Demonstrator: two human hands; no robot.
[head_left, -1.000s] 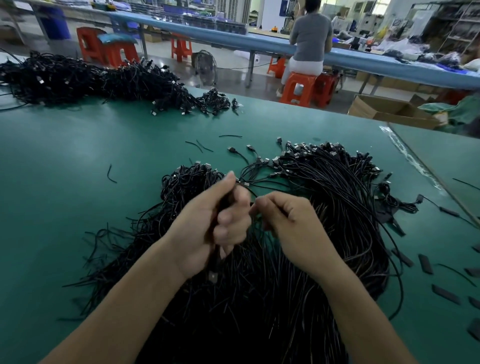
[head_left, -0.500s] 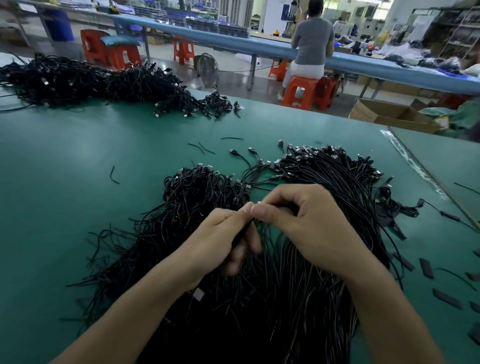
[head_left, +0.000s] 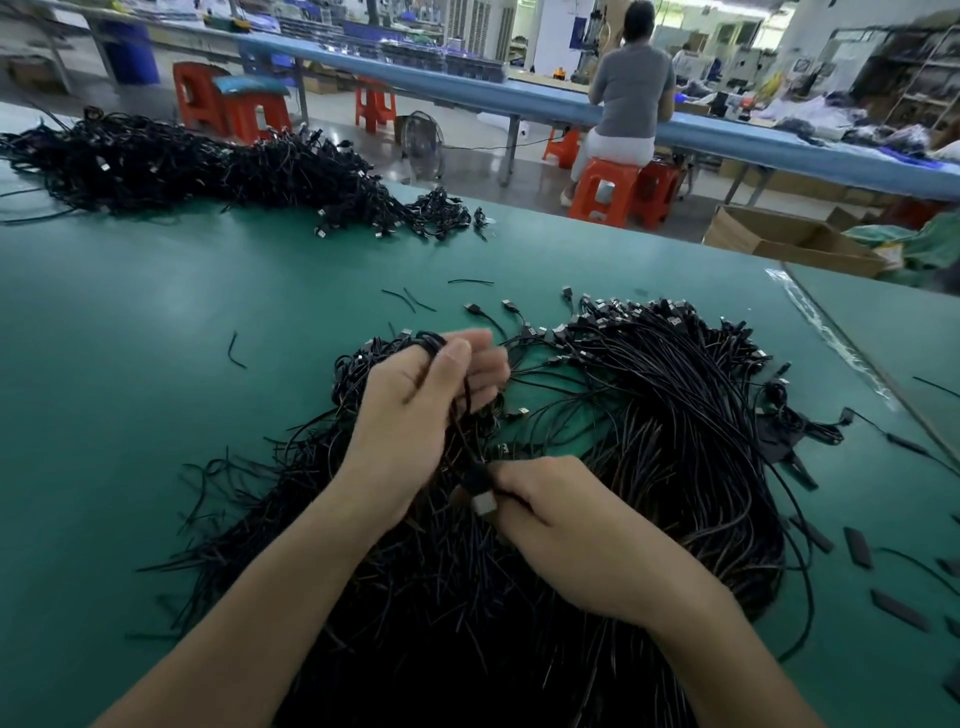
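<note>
A big heap of black USB cables (head_left: 649, 426) lies on the green table (head_left: 130, 338) in front of me. My left hand (head_left: 415, 415) is raised over the heap's left part and holds a thin bunch of black cable (head_left: 462, 415) between thumb and fingers; its fingertips are blurred. That bunch hangs down to a USB plug (head_left: 480, 493) with a metal end. My right hand (head_left: 571, 530) is lower, beside the plug, and pinches the cable there with curled fingers.
A second long heap of black cables (head_left: 208, 166) lies at the table's far left. Loose wire offcuts (head_left: 236, 351) and flat black pieces (head_left: 857, 545) are scattered around. A cardboard box (head_left: 795, 249) and a seated person (head_left: 631, 104) on an orange stool are beyond the table.
My left hand has risen and moved away from me with the cable bunch. My right hand has dropped down and toward me, to the plug end; the hands no longer touch at the fingertips.
</note>
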